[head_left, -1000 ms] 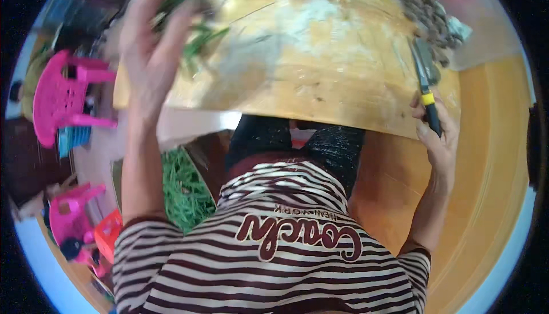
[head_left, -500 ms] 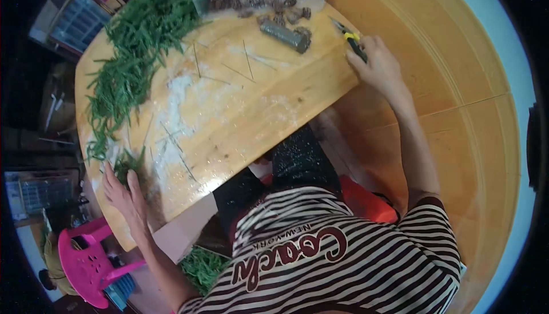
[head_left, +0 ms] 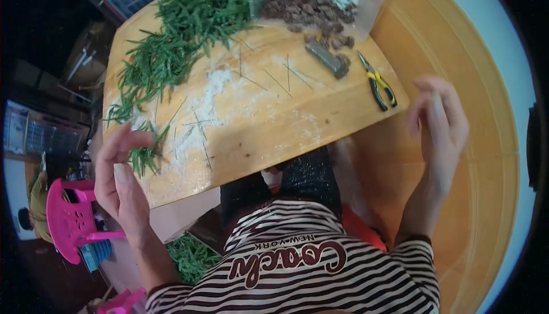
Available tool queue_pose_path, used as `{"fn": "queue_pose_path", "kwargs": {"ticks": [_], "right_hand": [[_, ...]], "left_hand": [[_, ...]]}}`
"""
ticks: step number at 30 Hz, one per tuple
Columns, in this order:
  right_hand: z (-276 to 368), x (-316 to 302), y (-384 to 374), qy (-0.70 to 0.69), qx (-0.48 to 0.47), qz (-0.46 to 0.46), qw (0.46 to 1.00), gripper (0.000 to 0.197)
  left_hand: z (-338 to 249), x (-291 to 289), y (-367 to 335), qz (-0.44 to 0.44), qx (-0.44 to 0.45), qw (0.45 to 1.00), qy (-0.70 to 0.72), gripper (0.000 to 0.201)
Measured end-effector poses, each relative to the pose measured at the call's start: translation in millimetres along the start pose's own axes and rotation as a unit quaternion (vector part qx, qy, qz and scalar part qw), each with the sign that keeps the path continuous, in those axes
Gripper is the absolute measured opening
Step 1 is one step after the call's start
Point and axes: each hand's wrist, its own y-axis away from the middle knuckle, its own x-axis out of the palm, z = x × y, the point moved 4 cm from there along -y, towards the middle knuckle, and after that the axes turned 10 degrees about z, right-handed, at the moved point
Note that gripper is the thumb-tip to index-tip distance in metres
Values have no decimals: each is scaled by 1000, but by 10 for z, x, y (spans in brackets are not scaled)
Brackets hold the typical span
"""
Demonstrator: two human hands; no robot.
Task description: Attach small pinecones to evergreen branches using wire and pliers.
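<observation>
My left hand (head_left: 124, 174) is raised over the table's left edge, fingers loosely bent and thumb apart, holding nothing. Beside it lie a few green artificial pine sprigs (head_left: 147, 157), partly hidden by its fingers. Off the table's right corner my right hand (head_left: 441, 116) hangs in the air with bent, parted fingers and nothing in them. Nearest to it are needle-nose pliers (head_left: 376, 80) with yellow-and-black handles, lying on the wooden table (head_left: 257, 134). Left of the pliers rests a dull grey-brown cylinder (head_left: 326, 59). Several thin dark stems or wires (head_left: 278, 83) are scattered mid-table.
A large heap of green sprigs (head_left: 200, 14) covers the far left of the table. At the back stands a clear bin (head_left: 372, 14) of small brown pine cones (head_left: 303, 5), some spilled before it. White powdery bits dust the tabletop. A pink plastic chair (head_left: 71, 217) stands left.
My right hand has let go of the pliers, which now lie on the table, and has moved right. The left hand has lifted off the sprigs. The whole view has shifted.
</observation>
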Motion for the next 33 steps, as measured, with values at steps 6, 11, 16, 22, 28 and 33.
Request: {"fn": "queue_pose_path", "kwargs": {"ticks": [6,11,16,22,28,33], "right_hand": [[357,181,174,-78,-109,10,991,30],[267,-173,420,-111,-135,-11,985,29],[192,-354,429,-127,-124,-54,983,27],[-178,-1105,643,-150,-135,-109,973,24],[-416,-1596,869,-162,-166,-185,955,22],[-242,-1065,654,-147,-233,-204,939,20]], "left_hand": [[-880,501,-337,189,98,975,58,55],[-808,281,-501,123,95,987,-51,53],[-744,78,-242,95,82,983,-135,51],[-752,133,-335,53,85,963,-251,48],[-760,244,-409,11,122,927,-356,46],[-531,256,-210,-88,138,893,-420,44]]}}
